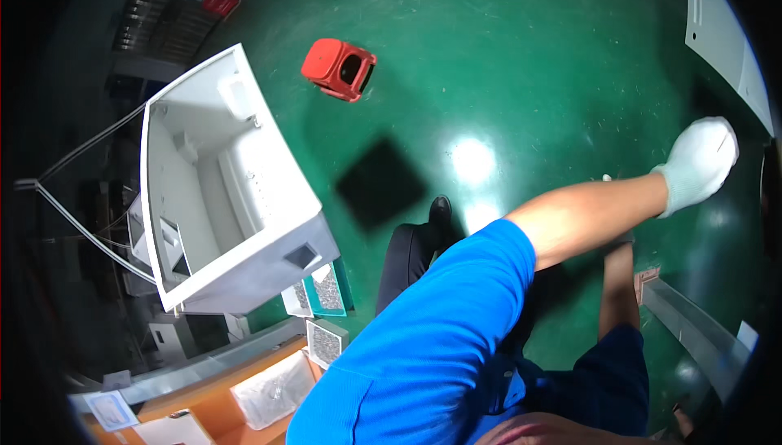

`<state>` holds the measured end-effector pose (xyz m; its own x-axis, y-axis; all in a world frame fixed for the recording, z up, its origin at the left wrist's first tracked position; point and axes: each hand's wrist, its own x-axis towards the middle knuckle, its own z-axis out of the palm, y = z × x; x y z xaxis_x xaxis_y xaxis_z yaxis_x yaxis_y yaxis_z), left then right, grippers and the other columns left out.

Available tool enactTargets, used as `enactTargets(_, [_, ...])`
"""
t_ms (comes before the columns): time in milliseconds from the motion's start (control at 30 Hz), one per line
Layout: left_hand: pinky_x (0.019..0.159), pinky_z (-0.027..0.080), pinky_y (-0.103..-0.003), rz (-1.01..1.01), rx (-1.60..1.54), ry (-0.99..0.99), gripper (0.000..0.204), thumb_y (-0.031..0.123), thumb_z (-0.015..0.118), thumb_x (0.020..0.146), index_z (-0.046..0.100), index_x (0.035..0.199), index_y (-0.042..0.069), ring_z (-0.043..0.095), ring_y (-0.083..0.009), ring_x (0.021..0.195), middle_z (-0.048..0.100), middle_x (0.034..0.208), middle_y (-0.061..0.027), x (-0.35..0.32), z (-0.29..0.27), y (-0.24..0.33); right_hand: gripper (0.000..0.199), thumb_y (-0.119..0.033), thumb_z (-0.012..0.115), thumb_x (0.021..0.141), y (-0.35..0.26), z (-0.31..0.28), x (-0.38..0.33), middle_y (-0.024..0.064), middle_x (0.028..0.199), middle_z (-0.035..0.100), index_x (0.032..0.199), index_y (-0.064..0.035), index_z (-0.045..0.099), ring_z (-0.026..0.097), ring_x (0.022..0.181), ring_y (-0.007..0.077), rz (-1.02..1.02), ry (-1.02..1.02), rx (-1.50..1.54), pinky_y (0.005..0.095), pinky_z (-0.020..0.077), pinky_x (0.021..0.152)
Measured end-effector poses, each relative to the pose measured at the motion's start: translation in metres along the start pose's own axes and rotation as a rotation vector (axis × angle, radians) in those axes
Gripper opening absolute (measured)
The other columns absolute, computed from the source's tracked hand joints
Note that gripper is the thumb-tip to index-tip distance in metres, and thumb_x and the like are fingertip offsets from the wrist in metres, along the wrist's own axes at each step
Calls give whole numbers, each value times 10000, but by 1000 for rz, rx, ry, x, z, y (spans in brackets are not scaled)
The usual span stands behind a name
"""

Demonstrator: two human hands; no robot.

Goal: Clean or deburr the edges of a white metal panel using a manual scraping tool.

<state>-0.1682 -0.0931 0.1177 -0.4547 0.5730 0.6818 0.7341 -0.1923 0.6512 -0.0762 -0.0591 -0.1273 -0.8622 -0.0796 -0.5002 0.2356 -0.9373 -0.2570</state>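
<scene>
Over the green floor (521, 54), gloved right hand (699, 164) reaches out; grip unclear; red stool (337, 68) far off.

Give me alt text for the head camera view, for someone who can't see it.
Seen from above, a person in a blue sleeve stretches a white-gloved hand right, over a glossy green floor. To the left is an open white appliance housing, a red stool beyond it.
</scene>
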Motion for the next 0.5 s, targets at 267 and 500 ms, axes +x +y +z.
enactTargets(267, [756,533,-418,-275,353,-204,342,466,611,906,752,891,154,680,-258,832,700,782,-75,-291,-168,125,339,-282,467,1021,189,127,-89,72,926,604,1188,-7,573,554,710,152,-64,27,-3,311,491,643])
enactTargets(500, [716,548,-382,-469,-253,-91,243,288,655,883,737,1008,96,672,-293,804,712,986,-109,-374,-258,210,232,-218,480,989,285,98,-103,83,891,630,1064,-30,594,629,815,201,-71,-18,-442,322,534,699])
